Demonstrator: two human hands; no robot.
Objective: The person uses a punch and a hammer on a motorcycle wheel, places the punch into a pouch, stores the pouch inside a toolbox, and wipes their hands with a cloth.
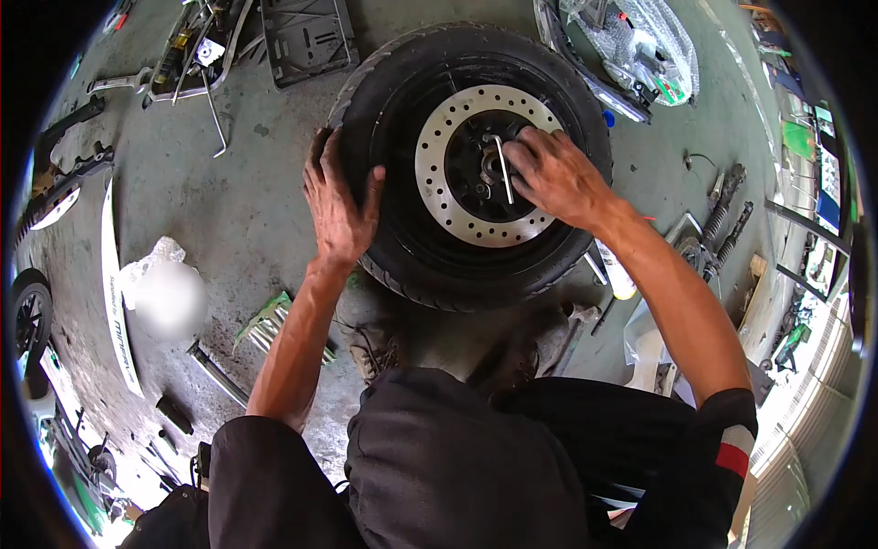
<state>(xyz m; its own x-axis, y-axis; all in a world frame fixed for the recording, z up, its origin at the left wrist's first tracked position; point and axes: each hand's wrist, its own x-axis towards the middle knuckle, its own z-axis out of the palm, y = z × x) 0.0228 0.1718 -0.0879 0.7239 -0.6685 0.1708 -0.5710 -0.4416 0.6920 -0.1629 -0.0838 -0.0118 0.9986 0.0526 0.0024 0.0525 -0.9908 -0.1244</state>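
Note:
A black tyre (pixel 384 233) on a wheel lies flat on the floor in front of me. A silver brake disc (pixel 433 169) with drilled holes surrounds the wheel's dark hub (pixel 477 137). My left hand (pixel 340 206) rests on the tyre's left edge, its fingers stretched out and the thumb apart on the sidewall. Over the disc's right side, my right hand (pixel 558 174) has its fingers curled around a bent silver hex key (pixel 506 174) above the hub. The fingertips partly hide the grip, and I cannot tell whether the key sits in a bolt.
Metal frame parts and a wrench (pixel 119 82) lie at upper left. A black slotted plate (pixel 308 41) is behind the tyre. Bubble-wrapped parts (pixel 645 46) lie at upper right, shock absorbers (pixel 727 206) at right. A packet of metal rods (pixel 270 325) lies near my left forearm.

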